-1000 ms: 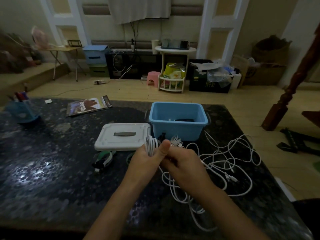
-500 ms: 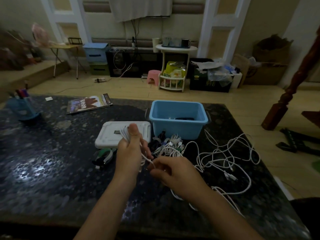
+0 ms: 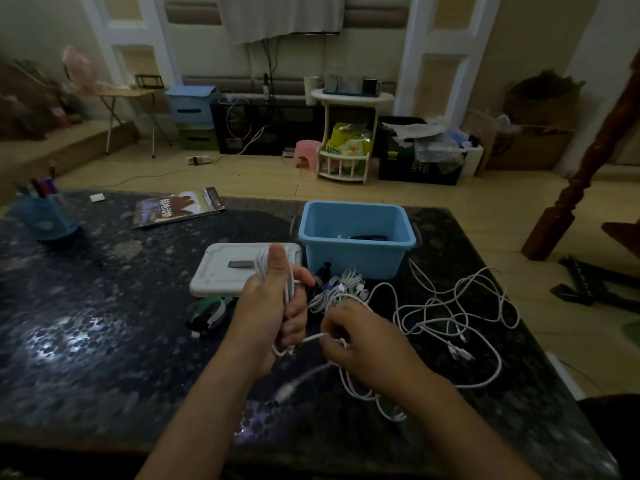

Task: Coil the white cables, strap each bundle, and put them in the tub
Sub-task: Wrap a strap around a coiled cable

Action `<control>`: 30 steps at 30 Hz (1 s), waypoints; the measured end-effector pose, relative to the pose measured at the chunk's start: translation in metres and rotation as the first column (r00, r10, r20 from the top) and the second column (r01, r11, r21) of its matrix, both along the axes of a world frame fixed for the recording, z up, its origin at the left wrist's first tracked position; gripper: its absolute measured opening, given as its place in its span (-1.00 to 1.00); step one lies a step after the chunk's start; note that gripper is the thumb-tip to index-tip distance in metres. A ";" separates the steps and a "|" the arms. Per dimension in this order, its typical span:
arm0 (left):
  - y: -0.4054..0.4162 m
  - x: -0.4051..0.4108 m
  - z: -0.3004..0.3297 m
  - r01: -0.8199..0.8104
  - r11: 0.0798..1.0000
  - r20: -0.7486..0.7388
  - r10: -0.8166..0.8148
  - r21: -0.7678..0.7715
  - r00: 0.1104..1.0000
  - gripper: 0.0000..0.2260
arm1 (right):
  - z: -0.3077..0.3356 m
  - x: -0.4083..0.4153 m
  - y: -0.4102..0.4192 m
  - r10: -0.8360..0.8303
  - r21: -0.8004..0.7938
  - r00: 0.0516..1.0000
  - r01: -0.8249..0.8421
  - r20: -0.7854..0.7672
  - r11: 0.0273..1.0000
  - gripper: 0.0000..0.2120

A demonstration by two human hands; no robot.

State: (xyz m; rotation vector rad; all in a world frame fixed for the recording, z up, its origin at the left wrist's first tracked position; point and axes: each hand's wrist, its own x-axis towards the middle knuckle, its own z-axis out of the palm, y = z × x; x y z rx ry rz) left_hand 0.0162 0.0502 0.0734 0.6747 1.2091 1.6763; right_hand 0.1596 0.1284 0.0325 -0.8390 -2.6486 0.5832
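One coil (image 3: 277,289) underway, no strap on it yet; I see my left hand (image 3: 273,306) gripping it, just in front of the tub (image 3: 356,258). Right hand (image 3: 360,341) pinches the loose end w/ plug dangling. Tangle of cables (image 3: 450,317) right of tub = most work left, imo.

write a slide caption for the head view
Left hand grips a cable coil; right hand feeds cable.
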 end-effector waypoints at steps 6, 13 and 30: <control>-0.001 -0.006 0.001 -0.065 0.998 -0.128 0.067 0.020 0.990 -0.38 | 0.002 0.010 0.021 -0.149 -0.093 0.983 0.139 -0.110 0.986 -0.81; -0.002 0.010 -0.006 -0.117 0.968 -0.626 -0.049 -0.221 0.778 -0.34 | 0.009 0.003 0.016 -0.173 -0.279 0.941 0.089 -0.292 0.956 -0.86; 0.009 0.006 -0.026 -0.030 0.982 -0.631 -0.098 -0.189 0.770 -0.52 | 0.027 0.015 0.021 -0.313 -0.453 0.847 0.098 -0.429 0.886 -0.93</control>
